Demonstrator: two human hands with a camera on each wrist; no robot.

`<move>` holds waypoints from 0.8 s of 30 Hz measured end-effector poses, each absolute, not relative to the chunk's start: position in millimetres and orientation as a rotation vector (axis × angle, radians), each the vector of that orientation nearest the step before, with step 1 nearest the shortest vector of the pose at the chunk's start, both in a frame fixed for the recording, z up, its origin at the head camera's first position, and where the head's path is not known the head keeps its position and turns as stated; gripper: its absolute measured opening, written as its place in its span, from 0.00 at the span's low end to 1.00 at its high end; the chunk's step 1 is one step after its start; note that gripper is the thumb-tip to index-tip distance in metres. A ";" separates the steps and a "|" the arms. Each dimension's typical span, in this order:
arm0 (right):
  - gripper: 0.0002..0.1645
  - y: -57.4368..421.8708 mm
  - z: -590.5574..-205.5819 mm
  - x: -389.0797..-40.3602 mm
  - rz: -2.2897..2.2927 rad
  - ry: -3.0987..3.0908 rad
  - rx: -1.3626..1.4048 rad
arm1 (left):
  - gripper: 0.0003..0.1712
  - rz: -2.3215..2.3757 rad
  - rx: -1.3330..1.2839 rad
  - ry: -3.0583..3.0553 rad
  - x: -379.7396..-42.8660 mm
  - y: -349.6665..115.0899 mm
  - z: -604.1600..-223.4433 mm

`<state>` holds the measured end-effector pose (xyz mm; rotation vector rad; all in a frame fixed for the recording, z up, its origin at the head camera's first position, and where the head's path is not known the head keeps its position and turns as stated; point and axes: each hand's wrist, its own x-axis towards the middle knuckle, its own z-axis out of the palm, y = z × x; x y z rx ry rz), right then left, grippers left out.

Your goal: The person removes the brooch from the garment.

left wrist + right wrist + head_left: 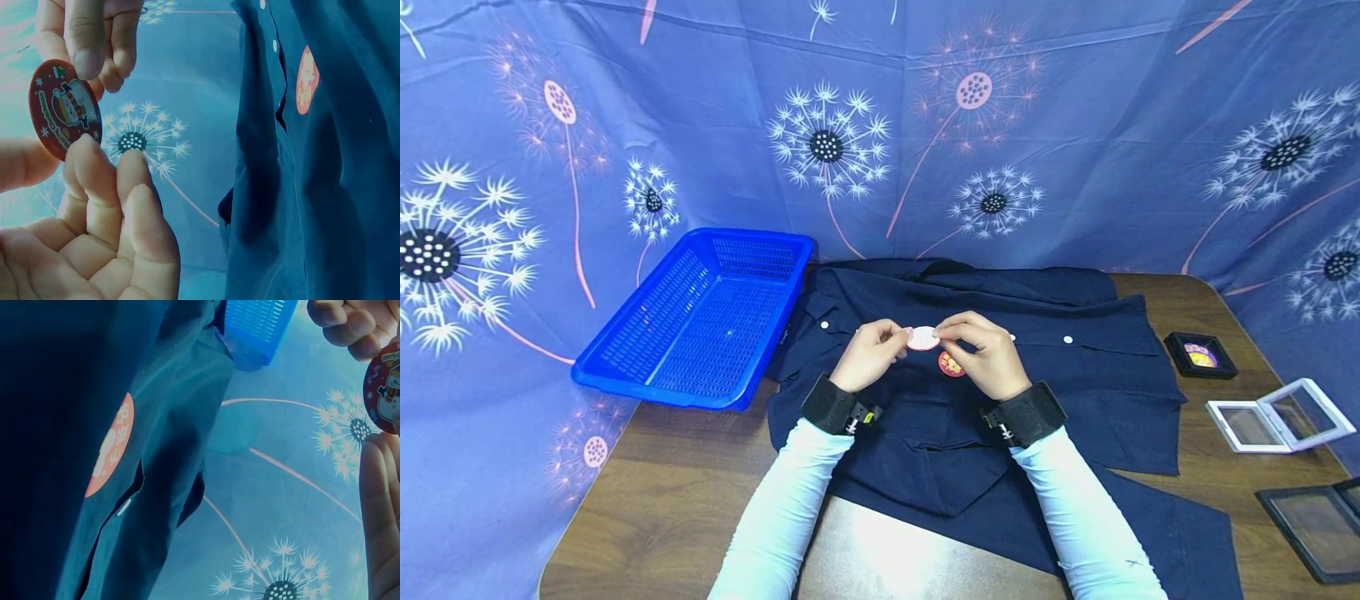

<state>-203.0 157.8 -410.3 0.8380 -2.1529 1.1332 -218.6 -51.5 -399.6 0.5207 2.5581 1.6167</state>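
Observation:
Both hands hold a round red sticker [47, 119] by opposite edges, above a dark navy shirt [1090, 400]. Its white back [922, 338] faces up in the head view; the wrist views show a snowman on its printed side. My left hand [868, 354] pinches one edge between thumb and fingertips. At the other edge, my right hand [988, 354] pinches it with thumb and finger. Just below the hands, another round red sticker [951, 364] with a yellowish cartoon figure lies on the shirt front, near the white buttons [1067, 339].
A blue plastic basket [700, 385] stands to the left, next to the shirt. On the right of the wooden table [647, 500] are a small black box [1201, 356] with a colourful piece inside, a white hinged frame [1288, 421] and a dark hinged frame [1318, 533]. A dandelion-print cloth [887, 100] hangs behind.

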 end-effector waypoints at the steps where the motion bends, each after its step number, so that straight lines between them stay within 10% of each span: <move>1: 0.11 157.6 -410.5 -203.3 1.133 -2.154 0.840 | 0.14 1.626 0.520 2.556 -218.6 -51.5 -399.4; 24: 0.10 158.1 -397.4 -204.4 1.184 -2.217 0.644 | 0.13 1.731 0.551 2.565 -217.8 -54.1 -398.1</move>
